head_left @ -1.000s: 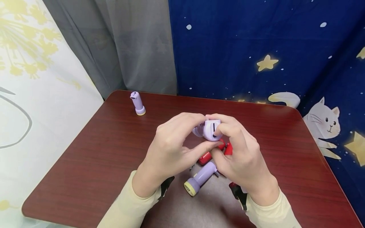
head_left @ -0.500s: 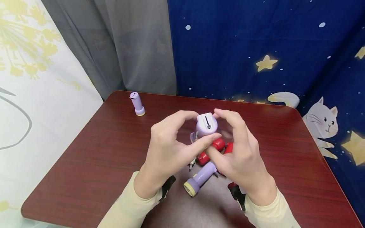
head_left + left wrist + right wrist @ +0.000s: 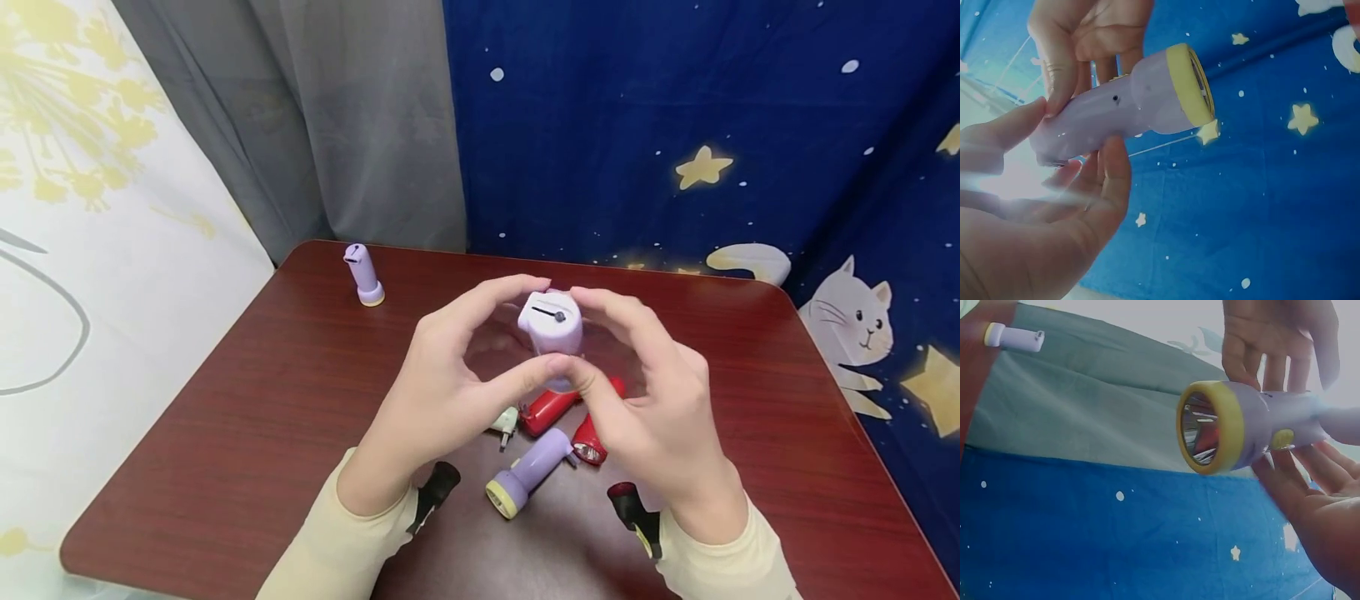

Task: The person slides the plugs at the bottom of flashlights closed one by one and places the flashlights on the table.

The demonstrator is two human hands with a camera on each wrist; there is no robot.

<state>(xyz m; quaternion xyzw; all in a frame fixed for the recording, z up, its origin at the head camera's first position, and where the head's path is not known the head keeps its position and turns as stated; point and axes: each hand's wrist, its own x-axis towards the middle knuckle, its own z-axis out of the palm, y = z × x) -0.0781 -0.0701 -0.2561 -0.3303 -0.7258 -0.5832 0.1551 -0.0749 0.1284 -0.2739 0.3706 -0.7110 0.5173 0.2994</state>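
Observation:
Between both hands, above the table, is a purple flashlight [image 3: 555, 329]. My left hand [image 3: 450, 379] holds it with thumb and fingertips from the left, and my right hand [image 3: 656, 387] does the same from the right. Its tail end, with a dark slot and a small dark knob, faces up in the head view. The yellow-rimmed lens [image 3: 1191, 84] shows in the left wrist view. A yellow switch [image 3: 1282, 439] on the barrel is visible in the right wrist view. Under the hands lie another purple flashlight [image 3: 531, 471] and red flashlights [image 3: 588, 446], partly covered.
A third purple flashlight [image 3: 363, 275] stands lens-down near the table's back left corner. A pale green piece with metal prongs [image 3: 506, 421] lies beside the red flashlights. Grey and blue curtains [image 3: 600, 125] hang behind the dark red table [image 3: 225, 433].
The held flashlight has turned, so its slot runs sideways now. My right index finger has come off the slot to the flashlight's far side. More of the red flashlights and the green piece shows.

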